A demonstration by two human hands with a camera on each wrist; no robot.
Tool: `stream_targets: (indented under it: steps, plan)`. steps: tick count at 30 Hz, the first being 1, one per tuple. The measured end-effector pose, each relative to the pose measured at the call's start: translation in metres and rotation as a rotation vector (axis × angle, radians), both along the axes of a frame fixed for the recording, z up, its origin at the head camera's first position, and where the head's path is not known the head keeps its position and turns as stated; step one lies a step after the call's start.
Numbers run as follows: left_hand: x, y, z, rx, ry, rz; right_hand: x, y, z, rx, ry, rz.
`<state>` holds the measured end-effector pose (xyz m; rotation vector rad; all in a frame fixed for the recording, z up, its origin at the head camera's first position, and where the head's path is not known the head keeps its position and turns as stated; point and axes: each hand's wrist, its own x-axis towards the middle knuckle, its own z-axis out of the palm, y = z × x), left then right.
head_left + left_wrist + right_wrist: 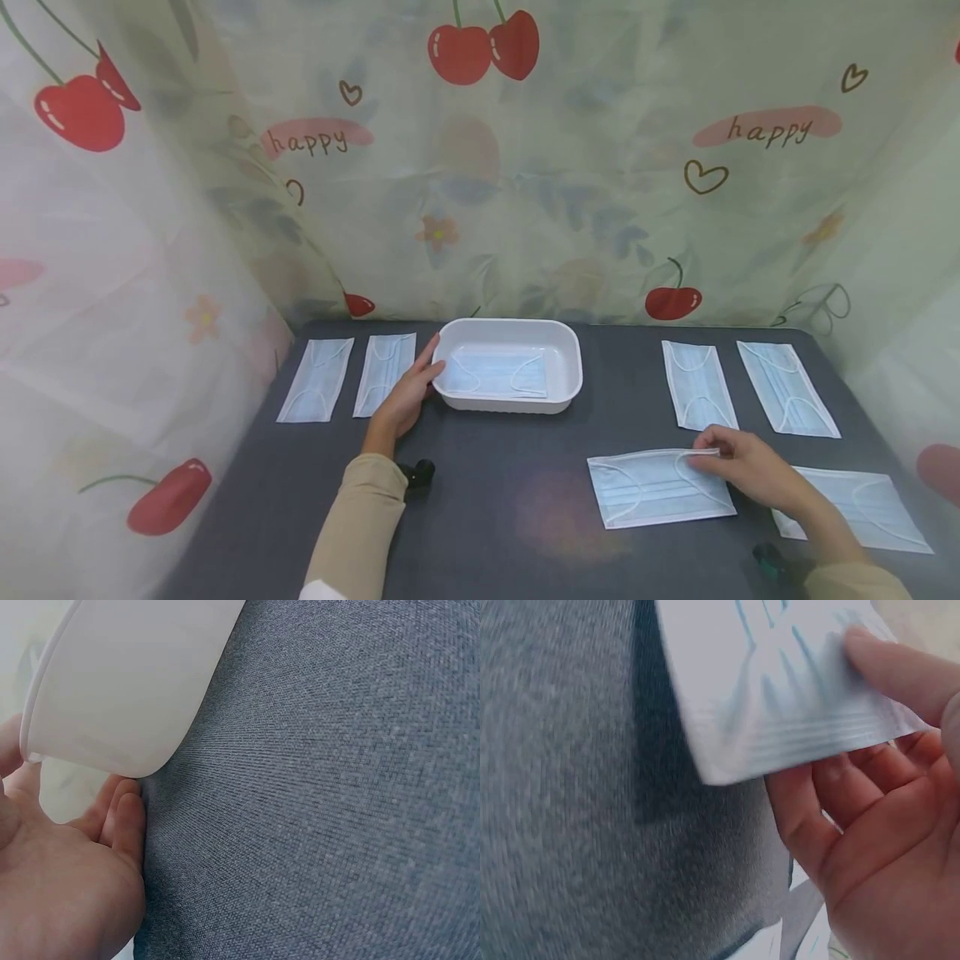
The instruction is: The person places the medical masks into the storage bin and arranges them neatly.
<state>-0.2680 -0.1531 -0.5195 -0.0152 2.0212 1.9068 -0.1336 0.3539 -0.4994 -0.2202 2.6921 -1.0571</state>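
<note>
My left hand (403,400) holds the left end of a white plastic tray (510,405), its thumb at the rim. In the left wrist view, the other fingers (129,825) lie beside the tray's outer wall, close to the cloth. One blue face mask (495,375) with white ear loops lies flat inside the tray. To the right, my right hand (757,471) pinches another face mask (652,492) by its upper right edge. The right wrist view shows the thumb on top of this mask (780,697) and the fingers underneath, its near corner raised off the cloth.
Two face masks (317,381) (384,375) lie left of the tray. Two more masks (701,385) (789,389) are at the back right, and another mask (873,508) is partly behind my right wrist. Grey cloth (480,500) covers the table; printed curtains (510,200) enclose it.
</note>
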Motion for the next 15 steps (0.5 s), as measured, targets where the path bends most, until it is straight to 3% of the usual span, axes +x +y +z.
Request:
stream_targets:
  steps: [5, 10, 15]
  plan:
    - [0.0000, 0.0004, 0.0009, 0.007, -0.003, 0.009, -0.0011, -0.0003, 0.0015, -0.010, -0.074, -0.062]
    - [-0.0005, 0.0004, 0.0002, -0.002, -0.011, 0.012, -0.0017, 0.0013, 0.0023, -0.135, -0.186, -0.114]
    - [-0.0005, 0.0012, 0.0006, -0.011, -0.027, 0.020, -0.0009, 0.0024, 0.0052, -0.234, -0.200, -0.108]
